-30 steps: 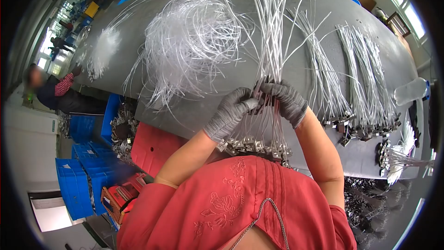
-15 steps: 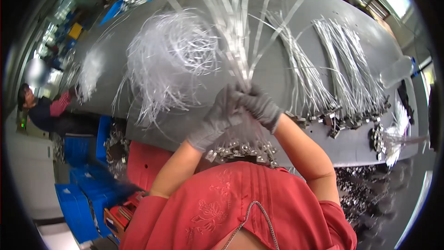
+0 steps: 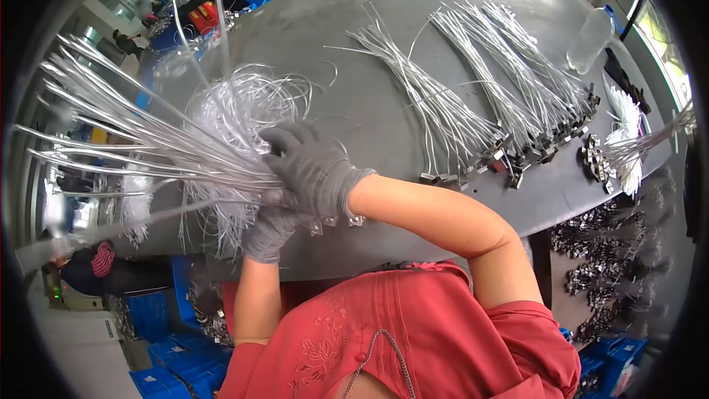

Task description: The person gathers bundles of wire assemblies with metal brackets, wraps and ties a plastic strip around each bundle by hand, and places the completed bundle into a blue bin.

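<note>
A thick bundle of clear, silvery cords (image 3: 185, 149) fans out to the left from my gloved hands. My left hand (image 3: 272, 233) is closed around the lower part of the bundle, close to the table edge. Over its top lies my right hand (image 3: 314, 170), fingers curved about the cords just above the left hand. Small metal end pieces (image 3: 356, 220) peek out beneath my right wrist. Behind the bundle sits a loose heap of thin clear strands (image 3: 251, 96), partly covered by the cords.
Several bundles of similar cords (image 3: 436, 103) with dark metal ends lie on the grey table (image 3: 354, 0) to the right. A clear bottle (image 3: 591, 41) and a white strand bundle (image 3: 626, 133) are at the far right. Another person's striped sleeve (image 3: 103, 258) shows at left.
Both hands have swung left with the bundle, which pointed away from me and now points left. Its metal ends have moved from near my chest to under my right wrist. The view has shifted too.
</note>
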The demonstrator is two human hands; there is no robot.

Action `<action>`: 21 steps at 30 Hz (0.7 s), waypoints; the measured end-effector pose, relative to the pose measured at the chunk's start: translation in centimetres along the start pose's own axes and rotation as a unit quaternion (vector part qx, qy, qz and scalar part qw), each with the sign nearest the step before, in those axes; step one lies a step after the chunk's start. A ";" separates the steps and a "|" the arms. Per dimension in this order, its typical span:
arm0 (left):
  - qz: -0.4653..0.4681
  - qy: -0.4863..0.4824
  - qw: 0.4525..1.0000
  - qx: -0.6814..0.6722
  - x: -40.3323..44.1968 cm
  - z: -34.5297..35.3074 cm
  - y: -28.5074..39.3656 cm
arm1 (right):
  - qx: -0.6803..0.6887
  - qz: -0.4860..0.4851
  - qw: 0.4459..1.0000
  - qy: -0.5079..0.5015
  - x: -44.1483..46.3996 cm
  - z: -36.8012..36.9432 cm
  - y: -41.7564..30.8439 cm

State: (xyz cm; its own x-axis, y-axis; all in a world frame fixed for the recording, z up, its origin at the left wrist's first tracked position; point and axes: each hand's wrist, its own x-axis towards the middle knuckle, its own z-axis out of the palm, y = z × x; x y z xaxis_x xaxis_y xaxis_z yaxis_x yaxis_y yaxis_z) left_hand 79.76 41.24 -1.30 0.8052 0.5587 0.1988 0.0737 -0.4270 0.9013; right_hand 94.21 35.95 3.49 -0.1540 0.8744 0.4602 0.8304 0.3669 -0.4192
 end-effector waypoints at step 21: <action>-0.093 0.243 0.927 -0.269 1.2 1.6 -0.7 | -0.219 0.346 0.878 -0.247 -13.8 -3.0 14.1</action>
State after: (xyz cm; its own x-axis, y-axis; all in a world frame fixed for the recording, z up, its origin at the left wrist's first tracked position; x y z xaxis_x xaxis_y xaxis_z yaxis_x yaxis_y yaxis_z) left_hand 81.58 41.09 -2.27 0.4385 0.8972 0.0535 -0.2247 0.0518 0.9730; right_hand 109.63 28.12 -6.42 0.3441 0.9110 -0.2271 0.9267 -0.3685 -0.0739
